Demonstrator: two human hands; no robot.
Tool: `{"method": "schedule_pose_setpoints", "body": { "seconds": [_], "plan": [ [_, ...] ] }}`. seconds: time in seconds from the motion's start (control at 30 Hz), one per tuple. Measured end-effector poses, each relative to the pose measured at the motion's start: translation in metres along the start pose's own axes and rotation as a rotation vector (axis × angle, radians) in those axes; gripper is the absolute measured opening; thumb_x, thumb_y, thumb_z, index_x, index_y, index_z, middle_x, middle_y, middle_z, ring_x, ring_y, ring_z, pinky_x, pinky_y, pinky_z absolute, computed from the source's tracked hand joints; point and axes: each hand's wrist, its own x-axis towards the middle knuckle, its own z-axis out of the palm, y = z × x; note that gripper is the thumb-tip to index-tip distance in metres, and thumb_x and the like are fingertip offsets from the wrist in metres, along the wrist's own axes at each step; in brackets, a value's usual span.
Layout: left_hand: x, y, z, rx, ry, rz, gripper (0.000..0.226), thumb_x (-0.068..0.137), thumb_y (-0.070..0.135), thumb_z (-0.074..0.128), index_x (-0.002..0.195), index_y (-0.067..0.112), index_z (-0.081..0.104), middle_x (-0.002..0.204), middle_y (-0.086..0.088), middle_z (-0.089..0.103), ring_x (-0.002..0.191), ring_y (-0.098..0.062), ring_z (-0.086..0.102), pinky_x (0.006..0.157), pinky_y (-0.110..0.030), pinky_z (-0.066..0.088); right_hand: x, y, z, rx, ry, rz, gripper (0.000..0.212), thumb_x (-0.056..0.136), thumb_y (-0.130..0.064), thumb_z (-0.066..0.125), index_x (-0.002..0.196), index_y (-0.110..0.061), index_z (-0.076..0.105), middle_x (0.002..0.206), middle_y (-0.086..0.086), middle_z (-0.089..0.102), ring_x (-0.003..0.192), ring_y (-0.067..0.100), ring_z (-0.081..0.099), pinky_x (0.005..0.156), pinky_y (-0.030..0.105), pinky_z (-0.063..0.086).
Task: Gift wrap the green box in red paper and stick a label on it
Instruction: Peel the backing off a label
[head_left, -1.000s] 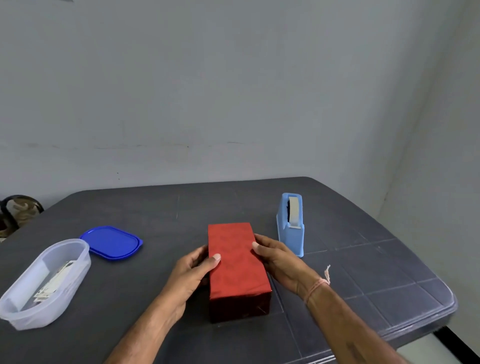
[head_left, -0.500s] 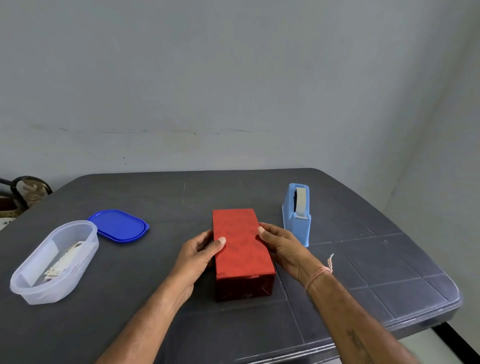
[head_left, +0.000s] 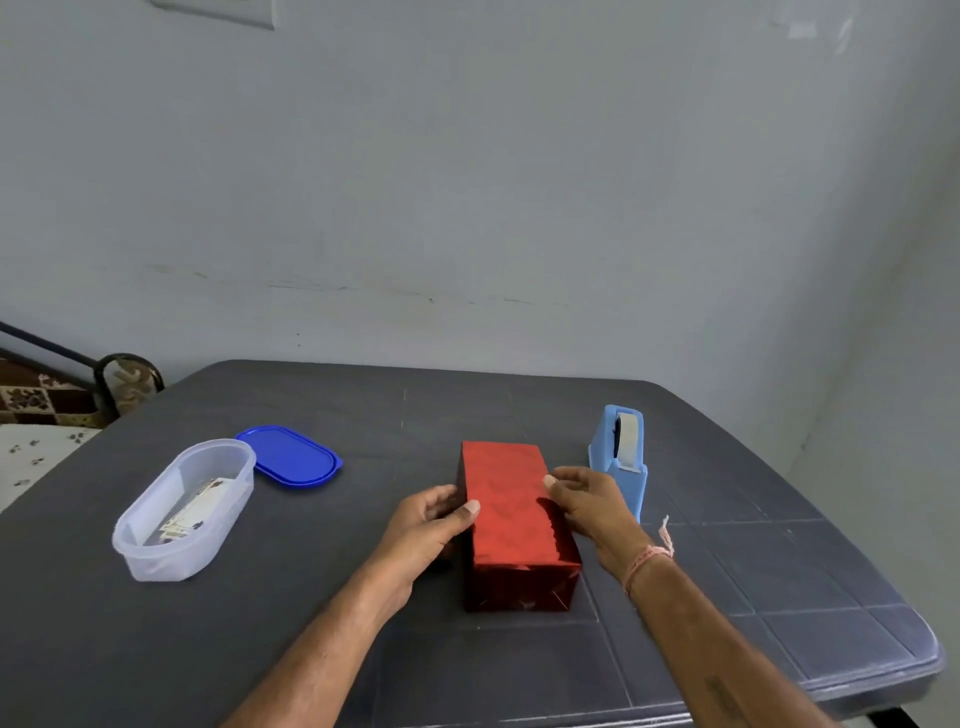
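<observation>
Comparing this moment with the half second before, little was found changed at the rectangular box wrapped in glossy red paper (head_left: 511, 512). It was still lying flat on the dark grey, tile-patterned plastic table (head_left: 260, 649), held between both hands, and only the view had lifted and swung a little.

The left hand (head_left: 431, 525) was closed on the box's left side, thumb laid on the top edge and fingers curled against the wall. The right hand (head_left: 587, 499), with a pale thread tied at its wrist (head_left: 649, 556), was closed on the right side, its thumb tip set on the top edge.

No green was left showing, and the near end was seen folded into neat triangular flaps. The wrapping was therefore judged finished, with the label not yet stuck on.

The paper was smooth and foil-like, shiny along the near edges and faintly mottled on top. The corners were crisp and the sides flat.

Just right of the box, behind the right hand, a light blue, wedge-shaped plastic tape dispenser (head_left: 621, 457) was standing with a pale roll in its slot. Well to the left of the box, a clear oval plastic container (head_left: 156, 561) was lying open, with printed paper slips (head_left: 195, 506) inside that were probably the labels, though too small to be read. Its flat, glossy blue oval lid (head_left: 291, 456) was lying between it and the box, on the far side.
</observation>
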Motion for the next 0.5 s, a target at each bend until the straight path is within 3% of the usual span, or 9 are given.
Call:
{"method": "schedule_pose_setpoints", "body": {
  "seconds": [0.07,0.13,0.23,0.3,0.37,0.4,0.47,0.5],
  "plan": [
    [-0.005,0.013,-0.016,0.072,0.059,0.040,0.051,0.090,0.033,0.076,0.135,0.019,0.058,0.118,0.010,0.069,0.103,0.000,0.066,0.073,-0.017,0.052,-0.004,-0.012,0.012,-0.254,0.146,-0.200,0.045,0.090,-0.034,0.077,0.129,-0.014,0.064,0.123,-0.004,0.064,0.115,0.014,0.060,0.105,0.035,0.049],
    [-0.011,0.030,-0.042,0.148,0.142,0.126,0.047,0.089,0.032,0.077,0.132,0.018,0.062,0.115,0.007,0.071,0.096,-0.003,0.068,0.070,-0.015,0.052,-0.013,-0.031,0.033,-0.369,0.200,-0.433,0.040,0.090,-0.032,0.077,0.126,-0.021,0.065,0.119,-0.008,0.060,0.110,0.009,0.056,0.098,0.026,0.044],
    [-0.021,0.050,-0.107,0.424,0.423,0.297,0.039,0.087,0.033,0.079,0.122,0.021,0.069,0.110,0.006,0.073,0.095,-0.007,0.068,0.081,-0.018,0.052,-0.028,-0.059,0.089,-0.216,-0.054,-0.481,0.029,0.089,-0.028,0.079,0.115,-0.023,0.069,0.109,-0.010,0.069,0.089,0.001,0.068,0.077,0.011,0.049],
    [-0.028,0.055,-0.159,0.647,0.685,0.309,0.039,0.087,0.035,0.077,0.123,0.022,0.070,0.117,0.001,0.072,0.109,-0.019,0.066,0.095,-0.030,0.049,-0.038,-0.071,0.134,-0.165,-0.270,-0.427,0.027,0.088,-0.029,0.079,0.113,-0.021,0.071,0.104,-0.007,0.073,0.081,-0.002,0.071,0.073,0.016,0.057],
    [-0.038,0.052,-0.212,0.893,0.871,0.145,0.050,0.089,0.041,0.073,0.133,0.019,0.065,0.132,-0.009,0.066,0.125,-0.029,0.058,0.104,-0.040,0.044,-0.049,-0.080,0.180,-0.166,-0.411,-0.402,0.026,0.089,-0.027,0.079,0.112,-0.019,0.073,0.103,-0.003,0.075,0.083,0.004,0.072,0.080,0.031,0.063],
    [-0.042,0.048,-0.232,0.945,0.879,0.017,0.057,0.091,0.046,0.071,0.139,0.017,0.060,0.139,-0.012,0.062,0.129,-0.031,0.055,0.106,-0.043,0.043,-0.054,-0.084,0.199,-0.163,-0.457,-0.393,0.024,0.089,-0.026,0.079,0.111,-0.017,0.074,0.103,-0.001,0.075,0.083,0.008,0.072,0.081,0.033,0.063],
    [-0.051,0.039,-0.255,0.884,0.783,-0.188,0.058,0.093,0.052,0.067,0.139,0.017,0.061,0.140,-0.010,0.062,0.126,-0.030,0.059,0.103,-0.045,0.048,-0.061,-0.091,0.230,-0.149,-0.516,-0.382,0.021,0.089,-0.022,0.078,0.108,-0.013,0.076,0.101,-0.001,0.075,0.080,0.011,0.069,0.078,0.028,0.063],
    [-0.055,0.034,-0.260,0.817,0.725,-0.213,0.049,0.093,0.048,0.067,0.130,0.016,0.068,0.129,-0.007,0.070,0.114,-0.026,0.066,0.097,-0.043,0.054,-0.062,-0.094,0.242,-0.147,-0.539,-0.384,0.019,0.089,-0.020,0.078,0.106,-0.012,0.076,0.098,-0.001,0.075,0.079,0.012,0.069,0.077,0.026,0.062]
  ]
}}
